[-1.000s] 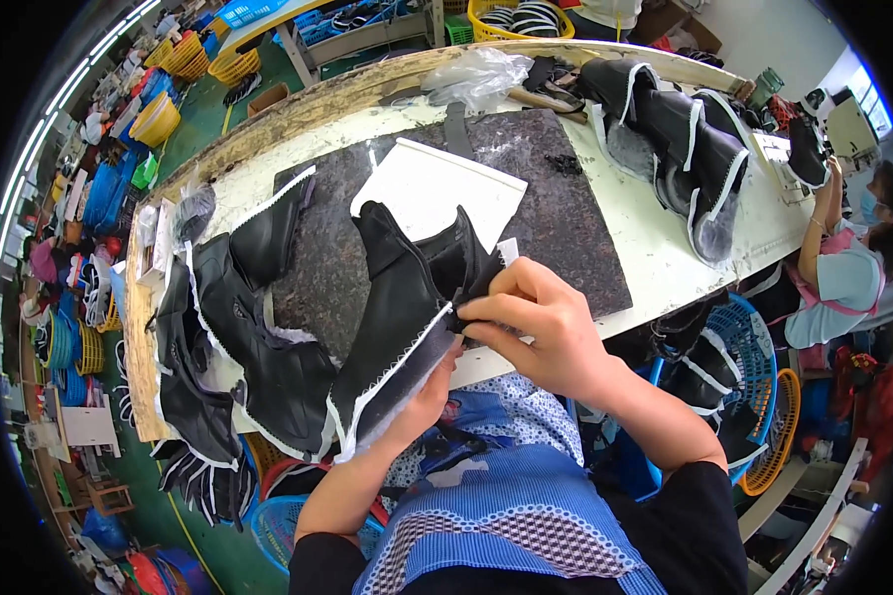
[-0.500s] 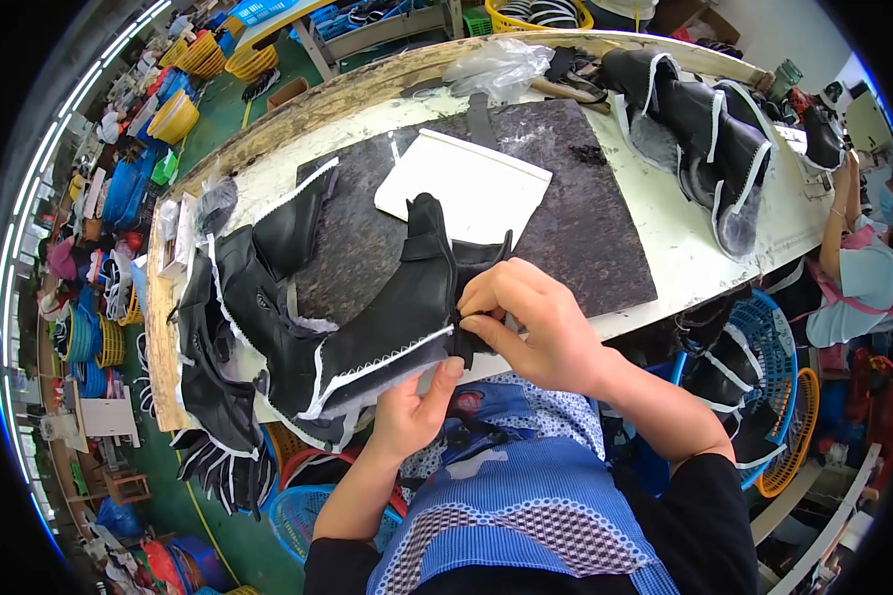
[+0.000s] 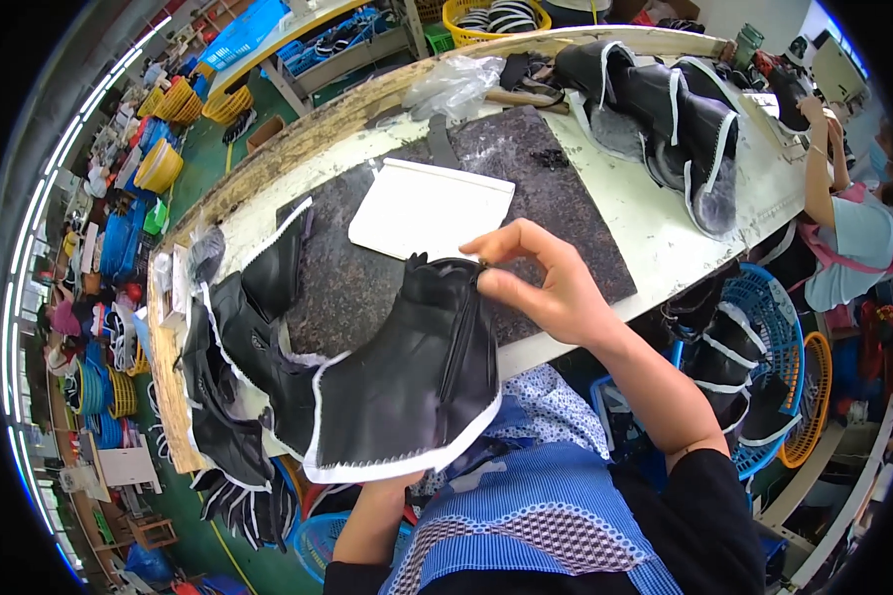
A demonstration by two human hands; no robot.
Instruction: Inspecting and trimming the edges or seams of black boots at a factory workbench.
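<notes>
A black boot upper with a white stitched lower edge is held up above the near edge of the bench. Down its right part runs a zipper. My right hand pinches the zipper's top end between thumb and forefinger, at the collar. Behind the upper's lower edge goes my left hand; only its wrist side shows, and the fingers are hidden. More black uppers lie against the held one on the left.
A dark mat with a white board covers the bench's middle. Uppers and a clear plastic bag lie farther back. A blue basket of uppers stands at right, below the bench. Beyond, a co-worker sits.
The boot upper has turned, so its zipper side and white lower edge face me. My right hand has moved up to the collar. My left hand has gone out of sight behind the upper.
</notes>
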